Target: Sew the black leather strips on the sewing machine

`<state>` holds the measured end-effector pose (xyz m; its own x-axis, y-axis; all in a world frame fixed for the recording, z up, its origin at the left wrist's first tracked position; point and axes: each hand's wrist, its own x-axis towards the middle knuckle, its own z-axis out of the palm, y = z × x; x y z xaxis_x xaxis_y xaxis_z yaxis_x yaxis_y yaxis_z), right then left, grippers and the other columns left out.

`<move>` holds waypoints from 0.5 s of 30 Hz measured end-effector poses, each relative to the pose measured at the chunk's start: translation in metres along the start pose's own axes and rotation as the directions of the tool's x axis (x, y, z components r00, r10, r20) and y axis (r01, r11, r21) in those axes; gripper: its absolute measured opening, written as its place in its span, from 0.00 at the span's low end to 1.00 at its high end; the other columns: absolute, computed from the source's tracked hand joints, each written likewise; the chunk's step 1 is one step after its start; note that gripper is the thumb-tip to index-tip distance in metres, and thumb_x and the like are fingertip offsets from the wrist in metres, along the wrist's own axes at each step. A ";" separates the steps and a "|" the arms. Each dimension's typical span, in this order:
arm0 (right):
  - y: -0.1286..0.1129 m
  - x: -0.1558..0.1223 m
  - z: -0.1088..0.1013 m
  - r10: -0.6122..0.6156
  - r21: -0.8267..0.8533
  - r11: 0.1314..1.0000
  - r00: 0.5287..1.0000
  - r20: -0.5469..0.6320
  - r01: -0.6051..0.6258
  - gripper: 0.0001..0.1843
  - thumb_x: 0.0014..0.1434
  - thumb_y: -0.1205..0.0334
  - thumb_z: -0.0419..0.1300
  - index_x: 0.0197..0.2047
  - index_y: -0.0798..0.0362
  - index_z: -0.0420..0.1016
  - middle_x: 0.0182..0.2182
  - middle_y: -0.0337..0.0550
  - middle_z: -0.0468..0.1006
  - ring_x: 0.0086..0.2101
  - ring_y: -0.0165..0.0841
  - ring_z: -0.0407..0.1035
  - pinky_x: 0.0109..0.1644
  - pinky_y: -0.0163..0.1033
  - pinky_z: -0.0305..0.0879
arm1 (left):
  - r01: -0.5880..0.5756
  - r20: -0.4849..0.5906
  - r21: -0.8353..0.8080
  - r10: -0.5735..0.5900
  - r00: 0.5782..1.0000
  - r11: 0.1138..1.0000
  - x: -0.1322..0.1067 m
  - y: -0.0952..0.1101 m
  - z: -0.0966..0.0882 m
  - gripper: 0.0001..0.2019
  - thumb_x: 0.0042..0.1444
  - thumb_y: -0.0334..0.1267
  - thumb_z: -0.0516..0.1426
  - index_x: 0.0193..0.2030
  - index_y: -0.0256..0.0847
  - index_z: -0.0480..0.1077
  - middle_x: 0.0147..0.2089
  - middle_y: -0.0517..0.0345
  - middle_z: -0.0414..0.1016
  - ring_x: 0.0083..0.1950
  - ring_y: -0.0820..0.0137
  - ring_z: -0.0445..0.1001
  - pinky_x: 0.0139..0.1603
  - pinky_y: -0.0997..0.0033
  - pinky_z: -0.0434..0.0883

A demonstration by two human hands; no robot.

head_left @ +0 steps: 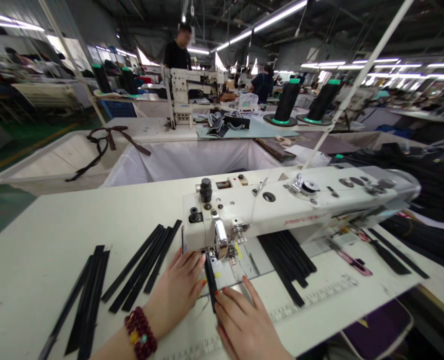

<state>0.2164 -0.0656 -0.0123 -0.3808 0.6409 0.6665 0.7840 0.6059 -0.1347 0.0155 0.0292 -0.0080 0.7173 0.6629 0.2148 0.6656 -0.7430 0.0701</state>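
Observation:
My left hand [177, 292] lies flat on the white table, fingers stretched out and pressing the left edge of a narrow black strip [210, 280]. That strip runs under the needle and presser foot [211, 254] of a white sewing machine [282, 205]. My right hand [244, 325] rests flat just right of the strip's near end, fingers extended and touching it. A dark red bead bracelet [140, 334] circles my left wrist.
Several black strips lie in piles at the left [89, 300], left of the needle [147, 265] and under the machine arm [287, 257]. A pink-handled tool [351, 260] lies to the right. White fabric bins [184, 160] stand behind. People work at farther stations.

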 end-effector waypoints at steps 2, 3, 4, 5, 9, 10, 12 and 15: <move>0.002 0.003 0.002 -0.002 -0.014 1.000 1.000 0.002 0.002 0.14 0.72 0.66 0.51 0.45 0.57 0.78 0.43 0.44 0.82 0.45 0.35 0.73 0.75 0.53 0.32 | 0.003 0.014 -0.010 -0.003 1.000 1.000 0.001 0.000 -0.001 0.15 0.65 0.36 0.53 0.53 0.34 0.74 0.54 0.42 0.78 0.59 0.51 0.73 0.61 0.45 0.70; 0.003 0.005 0.003 -0.002 -0.022 1.000 1.000 0.007 0.002 0.14 0.72 0.68 0.50 0.45 0.57 0.78 0.43 0.44 0.82 0.46 0.35 0.73 0.75 0.53 0.33 | 0.006 0.023 -0.018 -0.005 1.000 1.000 0.001 0.000 -0.002 0.14 0.65 0.37 0.54 0.52 0.34 0.75 0.53 0.42 0.78 0.59 0.51 0.73 0.61 0.45 0.70; 0.004 0.006 0.004 -0.003 -0.027 1.000 1.000 0.013 0.004 0.15 0.72 0.69 0.49 0.45 0.58 0.78 0.44 0.45 0.82 0.46 0.35 0.73 0.75 0.53 0.33 | 0.008 0.031 -0.028 -0.007 0.999 1.000 0.002 0.000 -0.002 0.13 0.65 0.37 0.54 0.51 0.34 0.75 0.53 0.42 0.78 0.59 0.51 0.72 0.61 0.45 0.70; 0.006 0.007 0.005 -0.004 -0.029 1.000 1.000 0.022 0.005 0.15 0.71 0.70 0.49 0.45 0.58 0.78 0.44 0.46 0.81 0.47 0.36 0.72 0.75 0.54 0.34 | 0.010 0.040 -0.040 -0.008 0.999 0.999 0.002 -0.001 -0.003 0.13 0.66 0.37 0.54 0.50 0.34 0.75 0.53 0.42 0.78 0.59 0.51 0.72 0.61 0.45 0.70; 0.012 0.012 0.008 -0.004 -0.018 1.000 0.996 0.091 0.005 0.15 0.70 0.71 0.50 0.50 0.59 0.77 0.47 0.48 0.80 0.50 0.38 0.71 0.75 0.55 0.34 | 0.017 0.038 -0.079 -0.014 0.999 0.997 0.004 -0.001 -0.005 0.12 0.66 0.37 0.53 0.47 0.35 0.75 0.52 0.42 0.78 0.61 0.51 0.71 0.62 0.45 0.68; 0.014 0.013 0.009 -0.006 -0.015 1.000 0.994 0.113 0.008 0.15 0.69 0.71 0.51 0.51 0.59 0.77 0.47 0.49 0.80 0.50 0.38 0.70 0.75 0.56 0.34 | 0.018 0.035 -0.084 -0.015 0.999 0.996 0.004 -0.001 -0.005 0.12 0.66 0.37 0.52 0.47 0.36 0.75 0.53 0.42 0.77 0.61 0.51 0.70 0.63 0.45 0.68; 0.018 0.017 0.011 -0.013 -0.015 1.000 0.988 0.152 0.015 0.15 0.68 0.72 0.52 0.53 0.60 0.76 0.48 0.49 0.79 0.51 0.39 0.69 0.75 0.56 0.32 | 0.017 0.033 -0.086 -0.014 0.999 0.996 0.004 -0.002 -0.005 0.13 0.67 0.38 0.51 0.48 0.36 0.75 0.53 0.43 0.77 0.62 0.51 0.70 0.63 0.44 0.67; 0.022 0.023 0.016 -0.016 -0.038 0.999 0.984 0.177 0.023 0.15 0.67 0.72 0.53 0.52 0.59 0.76 0.49 0.49 0.79 0.50 0.39 0.69 0.74 0.57 0.31 | 0.018 0.034 -0.069 -0.016 0.999 0.997 0.004 -0.002 -0.005 0.14 0.67 0.38 0.51 0.51 0.37 0.75 0.54 0.43 0.77 0.61 0.52 0.70 0.63 0.45 0.68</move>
<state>0.2172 -0.0295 -0.0119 -0.4744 0.7043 0.5281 0.7931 0.6023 -0.0908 0.0159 0.0330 -0.0026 0.7130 0.6775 0.1808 0.6630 -0.7353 0.1408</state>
